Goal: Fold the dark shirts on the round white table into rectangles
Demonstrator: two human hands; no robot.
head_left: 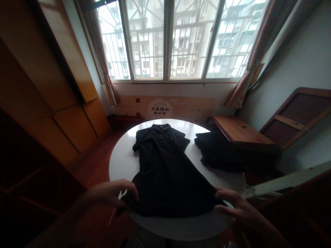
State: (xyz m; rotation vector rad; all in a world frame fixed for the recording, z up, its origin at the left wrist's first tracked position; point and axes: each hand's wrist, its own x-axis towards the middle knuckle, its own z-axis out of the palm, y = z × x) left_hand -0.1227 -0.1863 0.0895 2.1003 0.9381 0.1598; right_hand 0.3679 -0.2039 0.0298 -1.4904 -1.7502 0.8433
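Left hand pinching one hem corner, right hand gripping the other: the black short-sleeved fabric polo shirt lies across the glossy round white table, apparently held wide for flatness, dark folded cloth pile alongside

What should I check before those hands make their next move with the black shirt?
1. Left hand grips one lower corner of the black shirt: ok.
2. Right hand grips the other lower corner: ok.
3. Collar lies on the white table, at the far end: ok.
4. Shirt front smooth: not ok, some creases show.
5. Dark cloth pile apart from the shirt: ok, table shows between.
6. Shirt's underside flat: cannot tell, hidden.
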